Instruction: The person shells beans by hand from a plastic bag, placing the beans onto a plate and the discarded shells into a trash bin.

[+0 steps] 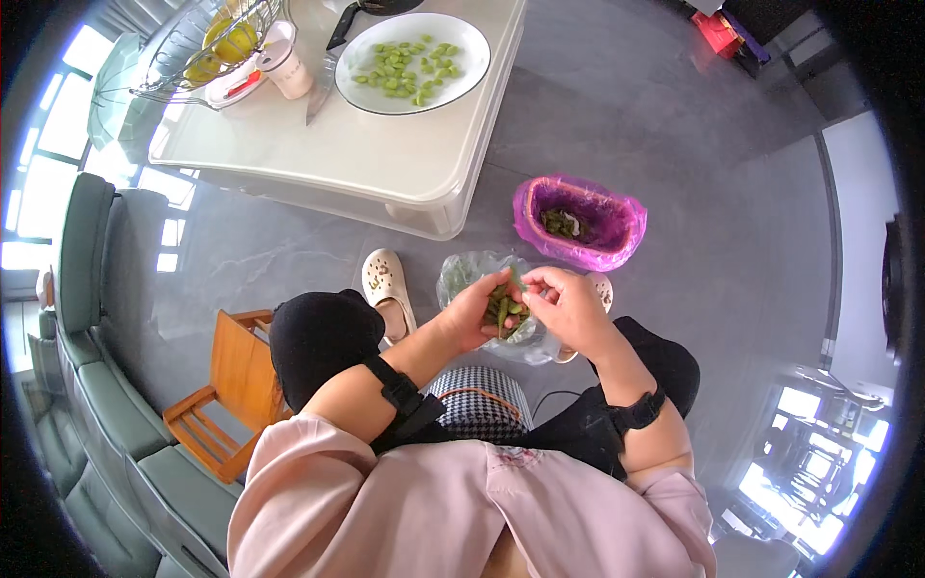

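Note:
My left hand (473, 311) is curled around several green bean pods (504, 307), above a clear plastic bag (531, 347) between my feet. My right hand (571, 307) touches the top of this handful, its thumb and fingers pinched together near a green pod; how much it grips is hard to see. Shelled green beans (405, 68) lie spread in a white oval dish (462, 90) on the table. Beyond the bag, a small bin lined with a purple bag (629, 231) holds pods or empty shells (560, 224) and a whitish scrap.
On the white table (311, 162), a kitchen knife (321, 90) lies left of the dish, beside a lidded cup (285, 68) and a wire fruit basket (166, 68). A small wooden chair (242, 361) and a green sofa (126, 404) stand at left.

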The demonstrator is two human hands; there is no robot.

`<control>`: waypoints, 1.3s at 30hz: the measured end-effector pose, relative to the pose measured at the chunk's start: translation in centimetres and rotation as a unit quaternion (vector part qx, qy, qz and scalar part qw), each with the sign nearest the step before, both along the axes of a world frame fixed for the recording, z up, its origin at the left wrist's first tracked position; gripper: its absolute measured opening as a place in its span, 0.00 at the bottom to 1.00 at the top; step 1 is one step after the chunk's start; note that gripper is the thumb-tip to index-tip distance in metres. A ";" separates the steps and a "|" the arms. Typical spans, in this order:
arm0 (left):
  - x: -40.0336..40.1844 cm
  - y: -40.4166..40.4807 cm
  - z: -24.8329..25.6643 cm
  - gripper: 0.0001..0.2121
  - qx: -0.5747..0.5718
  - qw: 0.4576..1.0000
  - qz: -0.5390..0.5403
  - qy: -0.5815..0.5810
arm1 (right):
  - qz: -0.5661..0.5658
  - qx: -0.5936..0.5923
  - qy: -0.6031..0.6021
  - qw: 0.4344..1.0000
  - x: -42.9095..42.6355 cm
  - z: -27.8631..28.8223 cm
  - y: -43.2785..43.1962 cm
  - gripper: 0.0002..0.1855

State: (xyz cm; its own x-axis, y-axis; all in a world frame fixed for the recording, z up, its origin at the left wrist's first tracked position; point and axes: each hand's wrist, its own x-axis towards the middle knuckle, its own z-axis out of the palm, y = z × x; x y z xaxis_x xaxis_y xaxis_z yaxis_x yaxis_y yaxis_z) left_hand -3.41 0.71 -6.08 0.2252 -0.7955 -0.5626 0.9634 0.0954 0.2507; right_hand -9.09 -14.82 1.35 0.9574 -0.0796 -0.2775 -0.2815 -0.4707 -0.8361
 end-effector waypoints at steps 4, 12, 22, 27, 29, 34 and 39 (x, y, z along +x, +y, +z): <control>0.5 -0.7 1.8 0.21 0.035 0.993 -0.062 -0.098 | -0.027 -0.007 -0.024 0.999 0.3 -0.4 -0.3 0.13; 1.2 -0.3 3.1 0.22 -0.008 0.983 -0.114 -0.141 | -0.042 0.115 -0.017 0.992 1.1 0.8 -0.6 0.07; 1.2 -0.8 5.8 0.31 0.006 0.988 -0.120 -0.094 | 0.036 0.040 -0.079 0.995 0.7 1.5 -0.8 0.09; 0.8 -1.3 6.1 0.33 0.016 0.986 -0.120 -0.117 | 0.072 0.003 -0.173 0.982 0.7 2.9 -0.6 0.09; 0.6 -1.3 5.6 0.34 0.002 0.981 -0.126 -0.150 | 0.077 0.000 -0.168 0.983 0.6 3.3 -0.6 0.08; 0.7 -1.6 7.4 0.32 -0.017 0.993 -0.103 -0.059 | 0.062 0.046 -0.128 0.989 0.5 3.5 -1.5 0.07; 0.6 -1.3 6.6 0.28 -0.111 0.992 -0.055 -0.025 | -0.072 0.310 -0.082 0.944 0.4 3.6 -1.8 0.08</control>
